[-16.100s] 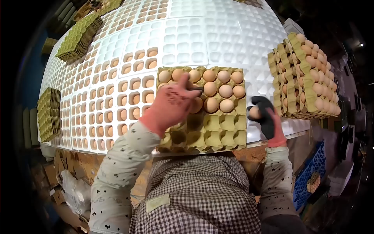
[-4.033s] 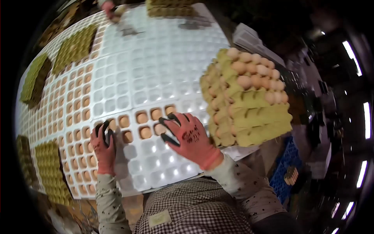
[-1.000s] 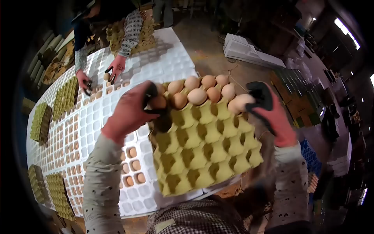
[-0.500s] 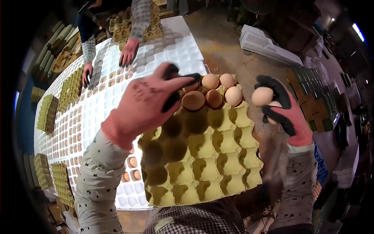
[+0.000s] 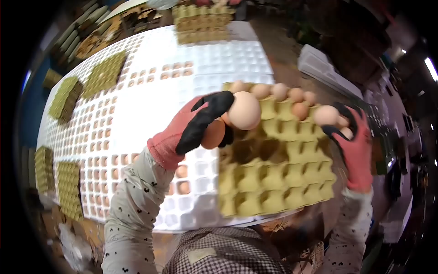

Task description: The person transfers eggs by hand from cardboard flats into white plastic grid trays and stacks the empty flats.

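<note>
In the middle of the frame the left hand (image 5: 194, 125), in a red and black glove, was closed around two eggs: a pale egg (image 5: 244, 110) at its fingertips and a browner egg (image 5: 213, 134) tucked in its palm. Just beside them, right of centre, lay the yellow-green egg tray (image 5: 273, 178), mostly bare, with a few eggs along its far row. At the right the right hand (image 5: 353, 141) was curled around more eggs (image 5: 326, 115). The tray lay on the white moulded surface (image 5: 150, 105), which held eggs in many cells. Stacks of empty trays (image 5: 68, 96) stood at the upper left.
</note>
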Available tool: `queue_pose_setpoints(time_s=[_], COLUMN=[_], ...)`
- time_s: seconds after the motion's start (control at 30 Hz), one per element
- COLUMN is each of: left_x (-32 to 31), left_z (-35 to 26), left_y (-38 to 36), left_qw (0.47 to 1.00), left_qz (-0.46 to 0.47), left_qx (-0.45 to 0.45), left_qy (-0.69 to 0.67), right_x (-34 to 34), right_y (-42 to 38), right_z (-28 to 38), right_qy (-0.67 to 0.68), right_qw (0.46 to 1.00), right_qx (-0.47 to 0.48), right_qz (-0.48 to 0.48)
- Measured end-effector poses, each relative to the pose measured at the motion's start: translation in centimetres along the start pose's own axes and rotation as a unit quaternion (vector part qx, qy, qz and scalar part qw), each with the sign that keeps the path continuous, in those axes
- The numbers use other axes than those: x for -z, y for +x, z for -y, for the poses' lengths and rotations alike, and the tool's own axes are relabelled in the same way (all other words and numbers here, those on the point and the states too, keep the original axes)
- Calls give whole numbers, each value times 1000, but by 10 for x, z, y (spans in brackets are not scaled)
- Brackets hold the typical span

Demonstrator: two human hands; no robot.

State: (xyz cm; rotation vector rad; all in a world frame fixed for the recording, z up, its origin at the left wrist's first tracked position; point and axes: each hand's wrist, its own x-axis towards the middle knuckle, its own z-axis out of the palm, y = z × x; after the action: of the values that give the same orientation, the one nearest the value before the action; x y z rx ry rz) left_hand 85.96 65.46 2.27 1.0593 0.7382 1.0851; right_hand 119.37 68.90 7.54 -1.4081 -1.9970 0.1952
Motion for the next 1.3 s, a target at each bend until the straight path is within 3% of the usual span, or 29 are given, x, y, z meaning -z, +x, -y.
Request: queue_pose_setpoints(time_s=[0.03, 0.1, 0.2, 0.23, 0.27, 0.3, 0.33, 0.37, 0.43, 0.47, 0.6, 0.63, 0.7, 0.77, 0.83, 0.9, 0.97, 1.07, 1.1, 1.13, 1.17, 1.23, 1.3], left_x=[20, 48, 84, 106, 125, 152, 145, 134, 116, 118, 118, 127, 149, 160, 172, 166, 168, 152, 139, 122, 104, 73, 39], left_z=[11, 24, 43, 59, 80, 128, 129, 126, 117, 127, 102, 98, 113, 130, 165, 163, 167, 133, 112, 90, 71, 45, 20], left_y=[-26, -84, -197, -239, -276, -313, -329, -336, -337, -346, -357, -361, -375, -381, -392, -391, -382, -325, -293, -257, -217, -138, -57], left_qw=[999, 997, 966, 973, 952, 933, 882, 794, 691, 663, 642, 672, 688, 685, 653, 656, 662, 684, 694, 732, 763, 740, 709], left_qz=[12, -65, -226, -207, -267, -323, -314, -292, -230, -198, -190, -194, -275, -369, -381, -350, -396, -358, -339, -311, -283, -225, -154], left_qx=[-23, 25, 84, 58, 133, 50, 68, 86, 153, 115, 252, 277, 180, 55, 42, 64, 55, -40, -77, -113, -145, -256, -320], left_qy=[47, 39, 91, 86, 68, 151, 346, 525, 668, 713, 698, 658, 647, 626, 654, 666, 634, 634, 630, 596, 562, 580, 609], right_x=[2, -10, -58, -73, -108, -155, -194, -227, -270, -280, -263, -264, -278, -279, -272, -247, -201, -110, -76, -62, -49, -46, -58], right_y=[-11, -48, -114, -125, -143, -167, -185, -199, -215, -224, -220, -222, -235, -242, -239, -227, -204, -153, -125, -102, -76, -31, 9], right_z=[30, 61, 148, 180, 193, 197, 207, 214, 219, 216, 207, 197, 168, 164, 167, 175, 182, 185, 182, 161, 145, 94, 28], right_qy=[62, 112, 165, 172, 161, 147, 105, 65, -30, -21, -83, -74, -95, -85, -61, 3, 72, 91, 36, -22, 7, -128, -214], right_qw=[997, 988, 931, 905, 895, 883, 899, 911, 908, 913, 907, 919, 929, 937, 941, 953, 940, 931, 932, 938, 965, 978, 954], right_qx=[-27, 92, 124, 142, 163, 184, 195, 206, 237, 241, 215, 194, 237, 217, 172, 163, 193, 296, 304, 320, 234, 165, 191], right_qz=[23, 60, 301, 362, 384, 406, 378, 351, 345, 328, 353, 334, 268, 262, 286, 254, 273, 195, 193, 131, 121, 25, 87])
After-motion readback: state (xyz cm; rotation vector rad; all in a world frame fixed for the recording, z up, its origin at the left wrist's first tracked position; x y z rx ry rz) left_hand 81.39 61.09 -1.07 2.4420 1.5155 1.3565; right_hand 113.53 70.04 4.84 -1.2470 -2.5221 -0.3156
